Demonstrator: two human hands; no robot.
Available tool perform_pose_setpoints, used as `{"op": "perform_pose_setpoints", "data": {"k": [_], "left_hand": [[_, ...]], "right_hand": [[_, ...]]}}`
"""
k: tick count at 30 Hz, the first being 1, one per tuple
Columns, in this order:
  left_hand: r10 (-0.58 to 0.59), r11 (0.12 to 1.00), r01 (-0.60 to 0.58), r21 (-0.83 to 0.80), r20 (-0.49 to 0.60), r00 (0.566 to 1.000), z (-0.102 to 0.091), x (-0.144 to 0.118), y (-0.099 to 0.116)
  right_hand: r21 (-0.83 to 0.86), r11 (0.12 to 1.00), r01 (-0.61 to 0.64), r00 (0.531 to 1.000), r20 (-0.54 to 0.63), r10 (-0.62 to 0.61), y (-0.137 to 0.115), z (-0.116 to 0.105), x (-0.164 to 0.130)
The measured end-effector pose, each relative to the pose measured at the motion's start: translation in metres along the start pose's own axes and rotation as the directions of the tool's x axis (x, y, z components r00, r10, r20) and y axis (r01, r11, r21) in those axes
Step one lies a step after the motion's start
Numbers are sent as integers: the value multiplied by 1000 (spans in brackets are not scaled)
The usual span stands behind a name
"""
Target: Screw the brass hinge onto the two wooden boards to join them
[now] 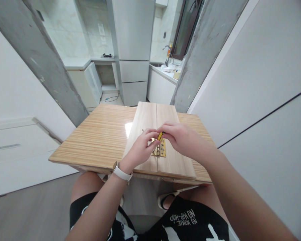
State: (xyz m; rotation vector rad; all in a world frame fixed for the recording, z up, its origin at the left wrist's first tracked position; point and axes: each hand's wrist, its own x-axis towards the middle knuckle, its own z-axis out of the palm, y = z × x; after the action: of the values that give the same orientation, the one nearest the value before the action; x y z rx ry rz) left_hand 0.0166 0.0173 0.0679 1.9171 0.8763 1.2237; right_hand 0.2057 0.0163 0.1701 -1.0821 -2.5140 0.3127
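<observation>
Brass hinge (161, 149) lies flat across the seam of two boards (150, 124), directly under both hands; right hand (182, 137) pinches a small yellow-handled tool (160, 136) over it, left hand (142, 145) fingertips closed beside, apparently steadying.

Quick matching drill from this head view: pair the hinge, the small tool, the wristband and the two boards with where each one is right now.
Things:
1. brass hinge plate with screw holes
2. small yellow-and-black tool
3. white wristband
4. two pale wooden boards

Places:
A. on the left hand's wrist
B. pinched between the fingertips of both hands
C. lying side by side on the striped wooden table
D. flat across the seam where the boards meet

Pairs: 1-D, 2-B, 3-A, 4-C

The left hand and right hand meet just above the hinge.
</observation>
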Motion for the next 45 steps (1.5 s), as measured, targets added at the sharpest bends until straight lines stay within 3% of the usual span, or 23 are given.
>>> {"op": "perform_pose_setpoints", "data": {"k": [6, 13, 22, 27, 30, 34, 38, 45], "left_hand": [[14, 1000, -14, 24, 18, 1000, -3, -3, 1], [-35, 996, 44, 80, -111, 993, 4, -4, 8], [-47, 992, 67, 107, -176, 983, 13, -4, 6], [-46, 997, 56, 61, -150, 988, 7, -3, 3], [-9, 998, 14, 64, -78, 997, 2, -1, 3], [-9, 990, 14, 138, -37, 999, -3, -1, 1], [-39, 987, 41, 152, -20, 999, -4, -2, 2], [-107, 990, 112, -83, 58, 993, -1, -4, 4]], "right_hand": [[-186, 980, -68, 998, -5, 68, -3, 0, 2], [-401, 902, -162, 985, -125, 121, -6, 9, 3], [-472, 828, -303, 940, -288, 180, -16, 31, 6], [-343, 904, -254, 963, -181, 202, -15, 15, 4], [-137, 986, -93, 994, -62, 85, -12, 1, 1], [52, 998, 42, 997, 70, -45, -7, -4, 1], [19, 1000, 10, 997, 82, -12, -5, 0, 3], [-172, 982, -71, 994, 69, 84, -7, -4, 1]]}}
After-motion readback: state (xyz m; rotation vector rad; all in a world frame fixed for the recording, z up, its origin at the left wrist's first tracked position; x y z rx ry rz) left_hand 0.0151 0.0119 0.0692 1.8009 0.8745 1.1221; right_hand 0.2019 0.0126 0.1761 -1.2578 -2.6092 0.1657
